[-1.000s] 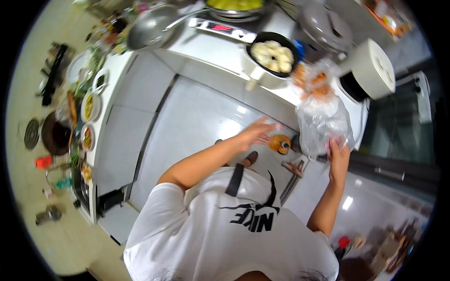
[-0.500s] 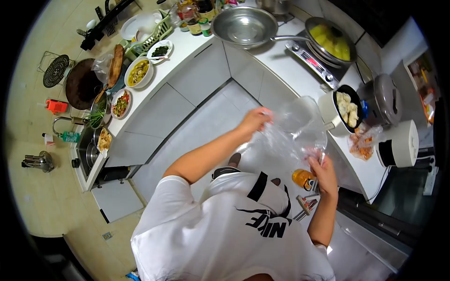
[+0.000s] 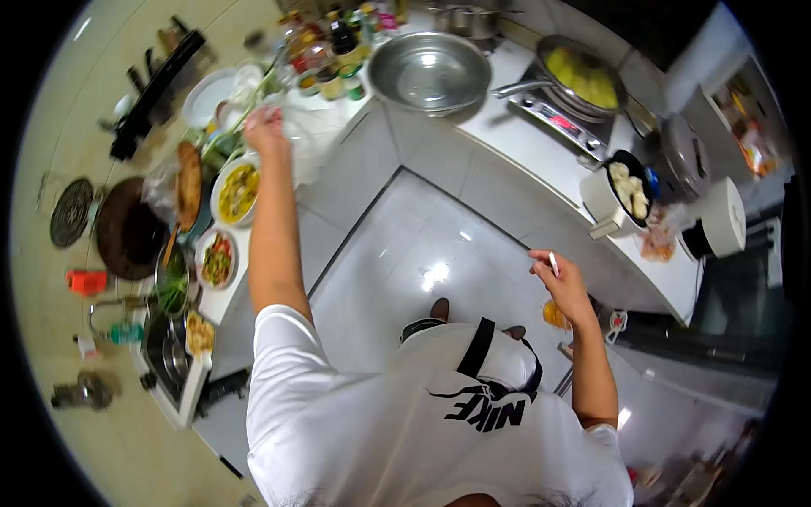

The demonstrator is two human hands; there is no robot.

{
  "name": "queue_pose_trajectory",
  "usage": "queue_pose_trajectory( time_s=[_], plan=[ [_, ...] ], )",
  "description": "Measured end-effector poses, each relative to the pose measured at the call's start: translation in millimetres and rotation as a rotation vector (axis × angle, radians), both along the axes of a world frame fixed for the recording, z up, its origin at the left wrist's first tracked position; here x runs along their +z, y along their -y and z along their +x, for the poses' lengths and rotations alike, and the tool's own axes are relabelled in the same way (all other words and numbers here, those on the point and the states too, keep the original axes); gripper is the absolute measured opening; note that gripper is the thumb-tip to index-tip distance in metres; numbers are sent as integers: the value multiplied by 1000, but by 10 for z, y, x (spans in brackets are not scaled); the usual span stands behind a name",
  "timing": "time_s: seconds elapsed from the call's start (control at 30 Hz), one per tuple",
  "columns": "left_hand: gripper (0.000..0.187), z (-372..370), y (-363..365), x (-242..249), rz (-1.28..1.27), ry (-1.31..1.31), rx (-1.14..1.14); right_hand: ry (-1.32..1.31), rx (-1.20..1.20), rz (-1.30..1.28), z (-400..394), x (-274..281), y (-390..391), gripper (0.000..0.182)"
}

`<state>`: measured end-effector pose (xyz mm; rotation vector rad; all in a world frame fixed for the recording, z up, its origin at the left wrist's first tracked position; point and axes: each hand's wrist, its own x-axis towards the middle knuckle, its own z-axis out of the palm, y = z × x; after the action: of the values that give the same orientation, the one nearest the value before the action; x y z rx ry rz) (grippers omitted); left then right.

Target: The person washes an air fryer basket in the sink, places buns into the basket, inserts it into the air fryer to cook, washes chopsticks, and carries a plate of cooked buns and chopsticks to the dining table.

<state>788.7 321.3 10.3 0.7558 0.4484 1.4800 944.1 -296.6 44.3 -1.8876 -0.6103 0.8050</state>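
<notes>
My left hand (image 3: 267,128) reaches out over the left counter, its fingers closed and blurred by motion. From it a clear plastic bag (image 3: 309,139) hangs at the counter's edge, behind the white bowl of yellow soup (image 3: 240,193). Out over the floor, my right hand (image 3: 564,286) is closed around a short white stick-like thing (image 3: 553,264); its kind cannot be made out. A plate of chopped red and green food (image 3: 217,258) stands nearer me than the soup bowl.
A steel pan (image 3: 429,72) sits on the far counter, beside a covered pan (image 3: 581,78) on an induction cooker (image 3: 562,122). To the right are a white pot of dumplings (image 3: 610,196) and a bagged food item (image 3: 661,237). Several sauce bottles (image 3: 342,42) crowd the back left corner.
My left hand has swung left and away from me to the counter with the plastic bag. My right hand has let go of the bag and now shows a white stick-like thing.
</notes>
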Motion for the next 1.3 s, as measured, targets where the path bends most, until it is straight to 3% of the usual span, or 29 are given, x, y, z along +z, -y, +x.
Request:
queue_pose_trajectory(
  time_s=[0.07,0.13,0.17,0.23,0.27,0.3,0.33,0.4,0.57,0.7,0.8,0.87,0.93,1.0,1.03,1.1,1.17,1.3],
  plan=[
    [12,-6,-417,-37,39,136,-161,55,-46,-11,32,0,82,30],
    [44,50,-396,-5,-10,12,-170,69,-105,-85,66,47,128,31],
    [65,18,-615,-246,21,-153,-237,72,-132,-120,78,62,140,31],
    [89,9,-827,-494,-21,-725,-244,63,-208,-161,99,29,194,34],
    [97,-6,-1025,-700,41,-1163,-146,57,-239,-181,116,13,219,35],
    [97,-13,-1188,-877,67,-1307,-45,70,-279,-173,120,2,239,35],
    [92,25,-861,-578,-110,-1283,-63,79,-317,-163,112,-17,257,36],
    [81,131,-817,-620,-176,-945,76,220,-357,-129,89,-37,290,35],
    [68,360,-422,-608,-117,-983,60,744,-413,-164,98,84,323,34],
    [61,563,-21,-831,-179,-854,3,659,-428,-9,179,-58,305,26],
    [50,612,124,-1102,-244,-916,-26,603,-439,163,184,-80,106,18],
    [39,611,206,-1479,-207,-882,-223,674,-380,333,193,-88,-30,7],
    [34,686,970,-1550,-167,-815,-414,682,-326,396,185,-86,-152,6],
    [45,857,2081,-1168,-149,-986,-770,688,-246,445,199,-145,-270,10],
    [58,900,2531,-968,-114,-976,-1059,714,-190,446,207,-180,-335,11],
    [69,1037,3364,-667,-113,-843,-1393,767,-71,443,227,-220,-447,13],
    [71,1194,3837,-524,-252,-532,-1690,801,28,483,246,-255,-520,14],
    [63,1616,4347,-166,-344,-338,-1685,834,111,450,347,-341,-421,19]
  ],
)
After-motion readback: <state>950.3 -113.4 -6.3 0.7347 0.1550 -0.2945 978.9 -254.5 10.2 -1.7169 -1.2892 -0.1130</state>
